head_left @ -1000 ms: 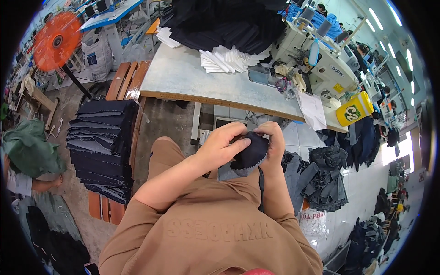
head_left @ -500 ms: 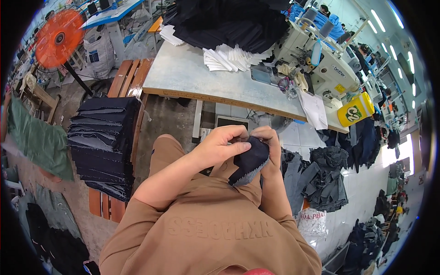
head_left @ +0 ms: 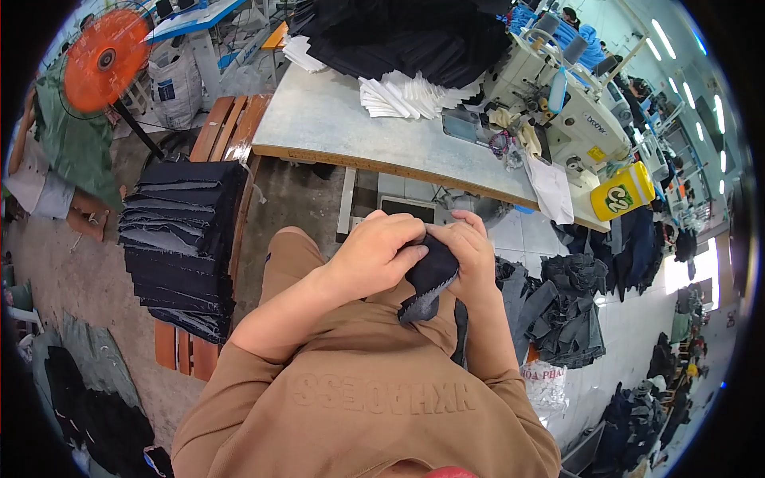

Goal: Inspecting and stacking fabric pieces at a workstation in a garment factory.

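Observation:
Between my two hands, above my lap, is a small dark navy denim piece (head_left: 430, 275) with a frayed, overlocked edge. My left hand (head_left: 381, 248) pinches its upper left side between thumb and curled fingers. Close against it, my right hand (head_left: 468, 253) grips the upper right side, thumb on the cloth and one fingertip sticking up. The lower end of the piece hangs free and curls, showing a greyer inner face. What lies under my fingers is hidden.
Ahead stands a sewing table (head_left: 335, 119) bearing black cloth (head_left: 398, 40), white pieces (head_left: 410, 95), a sewing machine (head_left: 574, 111) and a yellow tub (head_left: 621, 191). Stacked denim (head_left: 183, 239) lies on a wooden bench at left. Grey denim (head_left: 566, 307) heaps at right. An orange fan (head_left: 107, 60) stands far left.
My right hand has turned over the denim piece, its fingertip now raised. The piece has folded and narrowed. At far left, a person carrying green cloth has moved farther away.

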`<move>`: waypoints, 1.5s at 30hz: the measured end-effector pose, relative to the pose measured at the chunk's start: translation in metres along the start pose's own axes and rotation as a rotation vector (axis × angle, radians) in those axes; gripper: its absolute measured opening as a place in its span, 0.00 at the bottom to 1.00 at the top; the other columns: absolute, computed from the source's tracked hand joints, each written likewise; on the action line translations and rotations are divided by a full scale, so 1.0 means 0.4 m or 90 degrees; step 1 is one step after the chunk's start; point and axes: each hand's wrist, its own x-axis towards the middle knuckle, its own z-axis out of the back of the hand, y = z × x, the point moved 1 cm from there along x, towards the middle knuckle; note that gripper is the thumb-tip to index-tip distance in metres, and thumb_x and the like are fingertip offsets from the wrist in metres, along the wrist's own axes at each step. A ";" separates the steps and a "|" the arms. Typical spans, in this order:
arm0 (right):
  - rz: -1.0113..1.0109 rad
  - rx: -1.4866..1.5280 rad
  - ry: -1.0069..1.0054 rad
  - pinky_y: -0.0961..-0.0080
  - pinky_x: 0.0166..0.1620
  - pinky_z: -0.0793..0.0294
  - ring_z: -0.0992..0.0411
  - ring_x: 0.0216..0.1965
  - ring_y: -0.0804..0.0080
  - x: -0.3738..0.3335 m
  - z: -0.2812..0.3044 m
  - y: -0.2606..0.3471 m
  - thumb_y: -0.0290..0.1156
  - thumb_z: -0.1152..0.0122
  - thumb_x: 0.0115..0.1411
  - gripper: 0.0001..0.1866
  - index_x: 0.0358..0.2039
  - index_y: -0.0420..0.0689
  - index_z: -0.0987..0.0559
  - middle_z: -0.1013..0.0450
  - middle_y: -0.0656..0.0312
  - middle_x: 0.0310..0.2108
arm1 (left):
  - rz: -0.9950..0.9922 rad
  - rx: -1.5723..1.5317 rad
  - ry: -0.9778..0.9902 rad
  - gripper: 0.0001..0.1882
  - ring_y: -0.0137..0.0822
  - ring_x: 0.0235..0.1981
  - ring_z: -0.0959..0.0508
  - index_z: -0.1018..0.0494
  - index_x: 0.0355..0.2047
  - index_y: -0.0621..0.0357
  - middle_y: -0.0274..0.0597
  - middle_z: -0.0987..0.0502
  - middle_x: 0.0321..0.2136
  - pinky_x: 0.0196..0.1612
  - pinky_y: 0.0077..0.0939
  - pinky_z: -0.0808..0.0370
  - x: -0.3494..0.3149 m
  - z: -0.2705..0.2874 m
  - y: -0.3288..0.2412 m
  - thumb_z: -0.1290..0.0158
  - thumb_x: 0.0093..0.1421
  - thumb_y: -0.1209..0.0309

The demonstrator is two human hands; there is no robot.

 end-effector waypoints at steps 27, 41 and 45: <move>-0.068 0.183 0.018 0.66 0.45 0.31 0.30 0.24 0.62 -0.002 -0.017 -0.032 0.25 0.37 0.41 0.09 0.23 0.42 0.28 0.29 0.60 0.21 | 0.085 -0.167 0.145 0.08 0.45 0.27 0.32 0.36 0.29 0.64 0.48 0.33 0.24 0.33 0.32 0.33 0.010 0.039 0.030 0.52 0.57 0.71; -0.259 0.309 0.097 0.79 0.36 0.33 0.32 0.31 0.72 -0.004 0.012 -0.006 0.27 0.39 0.50 0.09 0.30 0.36 0.25 0.32 0.59 0.28 | -0.076 0.047 0.140 0.07 0.49 0.30 0.30 0.35 0.30 0.63 0.47 0.32 0.26 0.33 0.38 0.33 0.038 0.083 0.005 0.50 0.53 0.74; -0.335 0.466 0.015 0.85 0.27 0.35 0.34 0.29 0.80 -0.011 -0.012 -0.003 0.26 0.41 0.54 0.06 0.29 0.36 0.25 0.33 0.63 0.25 | 0.080 -0.254 0.120 0.09 0.35 0.28 0.29 0.34 0.33 0.63 0.41 0.31 0.26 0.33 0.29 0.32 0.035 0.073 0.027 0.49 0.53 0.72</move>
